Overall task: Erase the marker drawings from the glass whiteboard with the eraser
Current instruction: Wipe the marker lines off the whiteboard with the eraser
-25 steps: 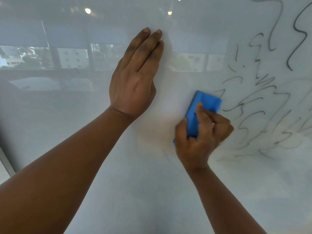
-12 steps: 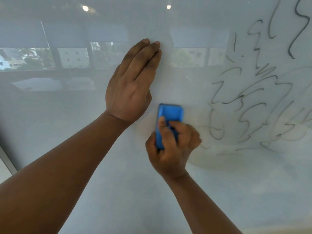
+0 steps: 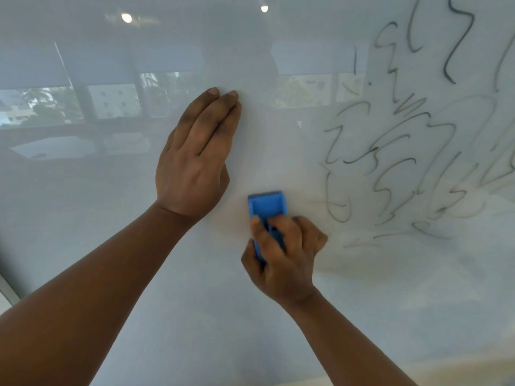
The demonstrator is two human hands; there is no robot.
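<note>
Left hand flat, fingers extended, palm pressed to glass whiteboard, holding nothing. Just right and below, right hand grips blue eraser against the glass. Black marker squiggles remain further right.

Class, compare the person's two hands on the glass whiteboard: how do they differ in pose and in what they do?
The left hand lies flat and open, fingers straight; the right hand is curled. The left hand holds nothing; the right hand grips the blue eraser. The left hand sits higher, the right hand nearer the marker drawings. Both are at the whiteboard.
</note>
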